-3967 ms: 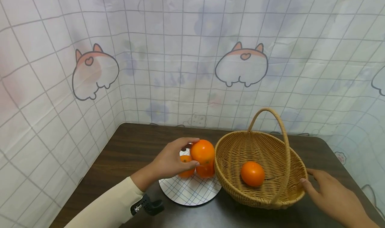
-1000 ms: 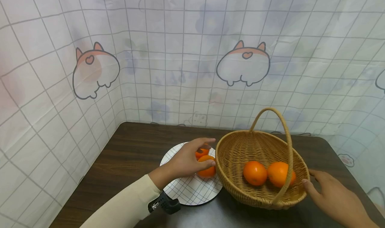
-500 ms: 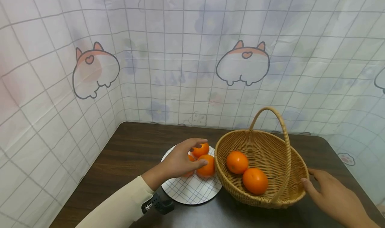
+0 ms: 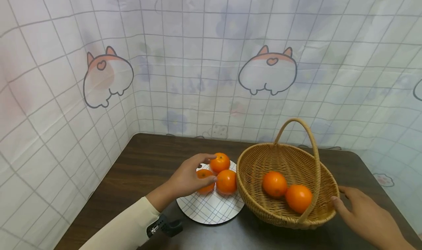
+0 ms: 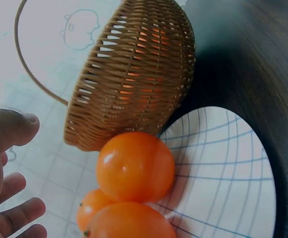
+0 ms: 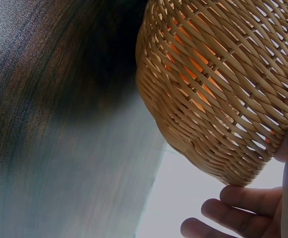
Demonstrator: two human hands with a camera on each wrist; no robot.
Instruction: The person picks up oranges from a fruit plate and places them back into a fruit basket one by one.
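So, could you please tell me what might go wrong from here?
The three oranges sit close together on the plate, so the left hand might nudge a neighbour and set it rolling. The two oranges lie loose in the basket and could roll if the right hand, at its rim, tilts it.
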